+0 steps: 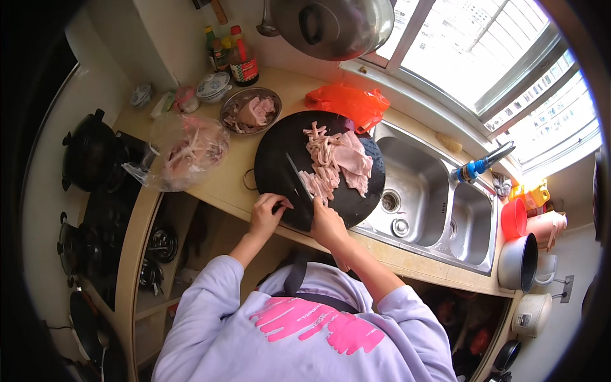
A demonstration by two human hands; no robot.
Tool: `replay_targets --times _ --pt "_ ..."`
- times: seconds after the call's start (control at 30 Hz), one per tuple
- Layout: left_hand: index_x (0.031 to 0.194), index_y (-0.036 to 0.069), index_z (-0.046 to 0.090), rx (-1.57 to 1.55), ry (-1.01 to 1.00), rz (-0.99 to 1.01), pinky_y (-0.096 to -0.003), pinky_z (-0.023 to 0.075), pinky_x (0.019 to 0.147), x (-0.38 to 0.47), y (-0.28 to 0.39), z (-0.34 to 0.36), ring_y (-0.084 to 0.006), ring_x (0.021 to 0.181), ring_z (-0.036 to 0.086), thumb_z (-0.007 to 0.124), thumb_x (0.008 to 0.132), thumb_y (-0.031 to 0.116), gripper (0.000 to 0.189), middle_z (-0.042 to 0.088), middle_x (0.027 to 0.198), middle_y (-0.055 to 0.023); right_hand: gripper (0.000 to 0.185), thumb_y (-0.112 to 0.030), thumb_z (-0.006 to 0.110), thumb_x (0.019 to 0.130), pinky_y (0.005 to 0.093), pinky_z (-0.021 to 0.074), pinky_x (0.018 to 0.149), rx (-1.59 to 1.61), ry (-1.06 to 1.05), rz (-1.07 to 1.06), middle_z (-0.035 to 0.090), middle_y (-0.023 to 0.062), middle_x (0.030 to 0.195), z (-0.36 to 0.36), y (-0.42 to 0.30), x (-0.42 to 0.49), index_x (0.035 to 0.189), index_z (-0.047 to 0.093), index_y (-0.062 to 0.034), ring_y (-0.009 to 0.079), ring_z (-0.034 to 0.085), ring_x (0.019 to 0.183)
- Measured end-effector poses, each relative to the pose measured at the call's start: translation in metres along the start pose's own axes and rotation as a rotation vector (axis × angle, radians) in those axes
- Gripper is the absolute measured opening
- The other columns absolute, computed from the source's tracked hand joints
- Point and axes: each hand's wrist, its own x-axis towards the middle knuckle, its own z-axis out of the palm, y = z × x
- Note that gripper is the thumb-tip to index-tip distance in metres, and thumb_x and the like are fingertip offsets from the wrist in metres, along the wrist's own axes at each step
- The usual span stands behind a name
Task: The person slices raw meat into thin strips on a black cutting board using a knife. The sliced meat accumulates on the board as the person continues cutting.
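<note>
My right hand (330, 225) grips the handle of a kitchen knife (299, 177). The blade points away from me over a round black cutting board (274, 148), just left of a heap of sliced pale pink meat strips (321, 155). To the right of the strips lies a larger flat piece of meat (354, 157). At the board's near left edge, my left hand (265, 213) pinches a small pink scrap (286, 203), seemingly meat. My fingers partly hide it.
Behind the board are a metal bowl of meat (255, 112) and a red plastic bag (348, 102). A clear bag of meat (191, 153) lies left. A double steel sink (415, 186) adjoins the board's right. A large lidded pan (334, 28) hangs above. Sauce bottles (243, 62) stand behind.
</note>
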Motion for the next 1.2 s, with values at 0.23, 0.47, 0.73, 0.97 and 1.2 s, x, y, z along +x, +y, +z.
replay_targets --times 0.23,0.47,0.73,0.97,1.2 --pt "0.081 0.004 0.065 0.081 -0.021 0.012 -0.0307 0.0487 0.059 -0.002 -0.006 -0.005 -0.0212 0.067 0.060 0.073 0.066 0.001 0.017 0.060 0.076 -0.0087 0.029 0.003 0.053 0.070 0.0523 0.0467 0.066 0.010 -0.048 -0.063 0.060 0.0250 0.077 -0.004 -0.005 -0.017 0.095 0.038 0.0013 0.0443 0.059 0.076" --pt "0.070 0.007 0.067 0.159 -0.016 0.076 -0.0348 0.0491 0.061 -0.002 -0.013 0.008 -0.0249 0.068 0.060 0.071 0.065 0.001 0.009 0.061 0.074 -0.0087 0.030 0.002 0.055 0.070 0.0523 0.0477 0.064 -0.028 -0.090 -0.091 0.059 0.0267 0.077 0.011 -0.002 -0.019 0.094 0.037 0.0009 0.0444 0.060 0.075" --pt "0.070 0.006 0.065 0.060 -0.030 0.059 -0.0381 0.0483 0.062 0.002 -0.015 0.007 -0.0304 0.068 0.058 0.069 0.064 0.000 0.009 0.059 0.072 -0.0122 0.032 0.000 0.057 0.072 0.0483 0.0519 0.061 -0.126 -0.078 -0.108 0.061 0.0259 0.080 0.021 -0.008 -0.006 0.097 0.038 0.0001 0.0416 0.063 0.072" --pt "0.071 0.004 0.061 0.163 -0.123 0.085 -0.0386 0.0475 0.059 0.010 -0.018 0.007 -0.0290 0.064 0.058 0.068 0.065 0.004 0.009 0.058 0.071 -0.0119 0.030 -0.002 0.057 0.071 0.0498 0.0498 0.063 0.001 0.043 -0.137 0.061 0.0245 0.078 0.022 0.003 0.017 0.095 0.039 0.0006 0.0420 0.062 0.073" --pt "0.081 0.003 0.064 -0.074 -0.060 0.020 -0.0376 0.0488 0.067 0.043 -0.004 0.037 -0.0293 0.073 0.059 0.065 0.073 0.004 0.007 0.061 0.080 -0.0112 0.025 -0.004 0.052 0.078 0.0540 0.0440 0.066 0.296 0.310 0.077 0.058 0.0288 0.075 -0.006 0.039 -0.013 0.099 0.039 -0.0011 0.0473 0.057 0.076"
